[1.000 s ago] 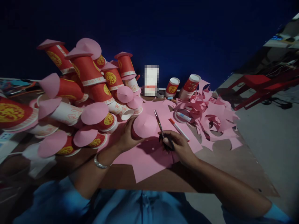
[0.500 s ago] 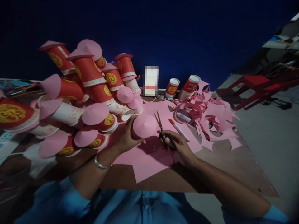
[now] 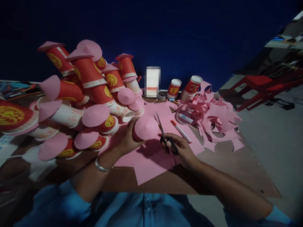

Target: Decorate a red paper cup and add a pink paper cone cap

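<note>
My left hand (image 3: 130,137) is wrapped round a red paper cup topped with a pink paper cone (image 3: 146,127), whose tip faces up toward me. In my right hand (image 3: 176,145) are black-handled scissors (image 3: 160,125), their blades slightly apart and pointing away, close to the cone's right edge. Beneath both hands lie pink paper sheets (image 3: 151,170) on the brown table (image 3: 189,186). A red and white marker (image 3: 181,131) rests on the paper beyond my right hand.
Many red cups with pink cone tops (image 3: 87,71) are piled at the left. Pink paper scraps (image 3: 224,123) heap up at the right. Two upright cup stacks (image 3: 174,89) stand at the back, near a pixelated upright object (image 3: 152,82). A red stool (image 3: 255,82) is at far right.
The scissors have tilted slightly left, closer to the cone, with my right hand. My left hand still holds the cup. The whole view has shifted very slightly.
</note>
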Demonstrator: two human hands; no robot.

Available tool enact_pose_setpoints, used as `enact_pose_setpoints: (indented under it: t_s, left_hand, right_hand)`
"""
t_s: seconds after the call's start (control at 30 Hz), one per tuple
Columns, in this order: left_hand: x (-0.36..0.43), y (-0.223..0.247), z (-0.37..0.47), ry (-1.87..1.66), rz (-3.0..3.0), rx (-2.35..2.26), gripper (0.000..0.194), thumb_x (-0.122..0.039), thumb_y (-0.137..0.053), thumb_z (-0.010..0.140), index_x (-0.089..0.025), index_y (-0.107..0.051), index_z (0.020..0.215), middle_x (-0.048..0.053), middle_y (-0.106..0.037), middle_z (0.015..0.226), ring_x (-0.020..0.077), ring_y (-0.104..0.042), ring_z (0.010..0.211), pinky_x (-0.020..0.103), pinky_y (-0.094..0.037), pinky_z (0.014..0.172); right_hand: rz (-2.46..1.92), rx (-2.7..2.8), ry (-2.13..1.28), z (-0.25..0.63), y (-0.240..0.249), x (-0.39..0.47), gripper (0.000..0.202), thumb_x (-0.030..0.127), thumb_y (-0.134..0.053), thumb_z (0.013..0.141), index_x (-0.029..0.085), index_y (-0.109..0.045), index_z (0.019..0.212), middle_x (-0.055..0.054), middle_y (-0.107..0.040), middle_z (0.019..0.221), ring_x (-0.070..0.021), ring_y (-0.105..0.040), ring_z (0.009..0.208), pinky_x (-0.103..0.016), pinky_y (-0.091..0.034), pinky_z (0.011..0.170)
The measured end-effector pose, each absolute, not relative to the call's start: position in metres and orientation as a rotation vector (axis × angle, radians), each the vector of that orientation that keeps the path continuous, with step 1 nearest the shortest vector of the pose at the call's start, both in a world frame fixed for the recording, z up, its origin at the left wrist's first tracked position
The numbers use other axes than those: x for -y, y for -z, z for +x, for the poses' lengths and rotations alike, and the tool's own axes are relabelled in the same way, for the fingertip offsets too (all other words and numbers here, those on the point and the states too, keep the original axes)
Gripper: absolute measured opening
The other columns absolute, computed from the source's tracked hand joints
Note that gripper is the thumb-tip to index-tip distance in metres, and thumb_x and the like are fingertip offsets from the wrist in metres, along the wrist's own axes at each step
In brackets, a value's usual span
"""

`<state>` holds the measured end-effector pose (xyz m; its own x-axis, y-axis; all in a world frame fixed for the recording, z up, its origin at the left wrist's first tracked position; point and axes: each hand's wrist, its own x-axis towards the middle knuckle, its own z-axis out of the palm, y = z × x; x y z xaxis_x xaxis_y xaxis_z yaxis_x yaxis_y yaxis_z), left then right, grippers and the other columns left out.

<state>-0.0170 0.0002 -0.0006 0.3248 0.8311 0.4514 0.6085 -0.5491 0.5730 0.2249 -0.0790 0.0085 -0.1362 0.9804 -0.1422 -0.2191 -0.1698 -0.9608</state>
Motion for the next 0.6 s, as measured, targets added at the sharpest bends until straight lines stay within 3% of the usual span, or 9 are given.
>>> enact_pose_setpoints:
  t_s: [0.23, 0.6]
  left_hand:
    - [0.001, -0.0032, -0.0151, -1.0, 2.291, -1.349, 0.085, -0.03, -0.095, 0.065, -0.023, -0.053, 0.138, 0.015, -0.075, 0.134, 0.0367, -0.073, 0.124, 0.049, -0.062, 0.104]
    - [-0.0001, -0.0081, -0.0154, -1.02, 2.317, -1.312, 0.08, -0.034, -0.093, 0.067, -0.023, -0.054, 0.135, 0.015, -0.077, 0.127, 0.0357, -0.077, 0.115, 0.048, -0.065, 0.097]
  right_hand:
    - [-1.094, 1.049, -1.511, 0.2248, -0.0069, 0.079, 0.058, 0.065, -0.087, 0.079, 0.022, -0.08, 0.118, 0.0, -0.066, 0.083, -0.0125, -0.054, 0.066, -0.027, -0.044, 0.061]
    - [-1.07, 1.049, -1.535, 0.2249, -0.0105, 0.0799, 0.057, 0.064, -0.088, 0.08, 0.023, -0.08, 0.118, 0.0, -0.065, 0.082, -0.0119, -0.055, 0.066, -0.027, -0.044, 0.061]
